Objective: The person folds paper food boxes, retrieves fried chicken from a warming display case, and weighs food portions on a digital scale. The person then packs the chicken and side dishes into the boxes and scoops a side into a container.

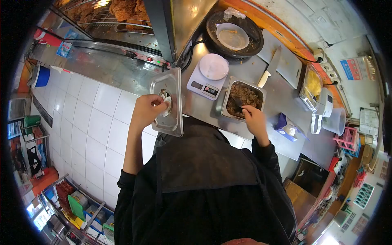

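Observation:
My left hand (148, 111) is closed on the handle of a steel pan lid (176, 118), which is tilted up on edge left of the counter. In my right hand (255, 119) is a dark utensil, probably a spoon (237, 101), dipped into brown shredded food (246, 94). That food lies in a rectangular steel pan (264, 94) standing on the counter. Just left of the pan sits a white kitchen scale (209, 77) with a round platform. The utensil's lower end is buried in the food.
A large dark round pan (258, 44) with a translucent bowl (232, 36) stands at the back. A knife (270, 67) lies behind the steel pan. A purple and white box (288, 127) is to the right. A fried chicken display (134, 28) stands upper left.

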A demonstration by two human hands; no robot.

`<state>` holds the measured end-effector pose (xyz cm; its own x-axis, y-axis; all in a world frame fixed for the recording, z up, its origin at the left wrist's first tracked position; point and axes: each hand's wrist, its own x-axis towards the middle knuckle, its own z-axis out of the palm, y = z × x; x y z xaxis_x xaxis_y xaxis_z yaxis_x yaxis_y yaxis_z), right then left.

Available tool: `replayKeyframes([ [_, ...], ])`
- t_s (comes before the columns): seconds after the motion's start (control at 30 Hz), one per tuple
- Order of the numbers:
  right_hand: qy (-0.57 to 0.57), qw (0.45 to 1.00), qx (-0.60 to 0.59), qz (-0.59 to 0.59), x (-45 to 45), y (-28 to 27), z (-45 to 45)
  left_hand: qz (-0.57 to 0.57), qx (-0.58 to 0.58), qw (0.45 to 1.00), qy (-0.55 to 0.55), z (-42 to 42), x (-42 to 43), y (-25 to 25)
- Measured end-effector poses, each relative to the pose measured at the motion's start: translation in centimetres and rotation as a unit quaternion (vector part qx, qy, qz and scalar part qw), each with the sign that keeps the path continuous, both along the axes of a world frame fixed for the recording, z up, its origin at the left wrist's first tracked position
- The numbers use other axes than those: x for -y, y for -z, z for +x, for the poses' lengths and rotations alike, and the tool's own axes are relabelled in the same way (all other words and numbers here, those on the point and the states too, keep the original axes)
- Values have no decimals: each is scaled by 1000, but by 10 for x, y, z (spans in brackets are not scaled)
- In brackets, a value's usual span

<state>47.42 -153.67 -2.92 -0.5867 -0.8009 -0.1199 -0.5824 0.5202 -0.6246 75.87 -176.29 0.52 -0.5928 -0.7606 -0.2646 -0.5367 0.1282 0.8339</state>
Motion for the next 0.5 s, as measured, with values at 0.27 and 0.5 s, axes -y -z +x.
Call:
replayKeyframes([
  [0.27, 42, 978, 202, -22, -11, 25, -26, 7, 26, 1000, 8, -2, 3, 0],
  [0.5, 161, 893, 418, -45, -29, 27, -47, -13, 5, 1000, 13, -4, 3, -1],
])
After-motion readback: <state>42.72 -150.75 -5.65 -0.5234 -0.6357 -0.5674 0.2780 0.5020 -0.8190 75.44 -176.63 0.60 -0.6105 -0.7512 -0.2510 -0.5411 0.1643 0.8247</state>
